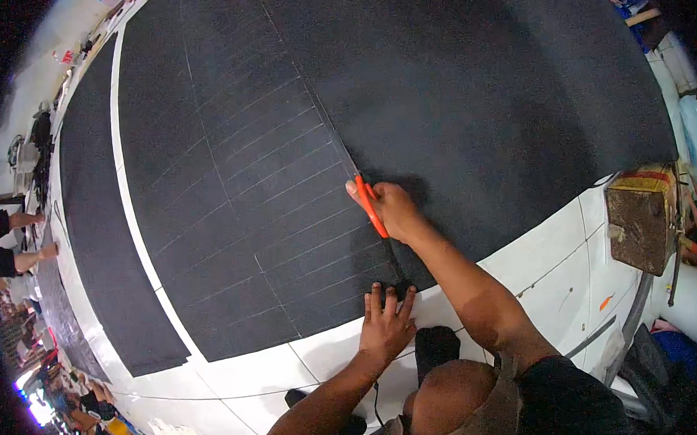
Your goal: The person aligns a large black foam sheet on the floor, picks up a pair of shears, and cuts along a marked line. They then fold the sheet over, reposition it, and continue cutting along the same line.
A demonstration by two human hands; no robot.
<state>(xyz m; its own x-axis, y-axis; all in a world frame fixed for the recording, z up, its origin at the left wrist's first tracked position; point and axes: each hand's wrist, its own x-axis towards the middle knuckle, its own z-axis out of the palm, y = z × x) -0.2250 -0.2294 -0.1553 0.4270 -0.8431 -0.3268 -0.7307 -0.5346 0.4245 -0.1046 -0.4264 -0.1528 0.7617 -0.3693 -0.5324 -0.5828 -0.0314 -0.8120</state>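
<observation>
A large black sheet (468, 93) lies flat on the white tiled floor (262, 379), marked with a grid of thin pale lines. My right hand (398, 212) grips orange-handled scissors (372, 208), whose blades lie along a long line in the sheet. From the scissors back to the near edge runs a dark slit. Beside the near end of that slit, my left hand (388, 326) rests with its fingers spread on the sheet's edge. Whether the blades are parted is too small to tell.
A narrower black strip (96, 207) lies to the left, across a gap of white floor. At the right stands a worn, block-like box (640, 222) near the sheet's corner. Another person's limbs (31, 258) show at the far left. Assorted items (99, 423) crowd the lower left.
</observation>
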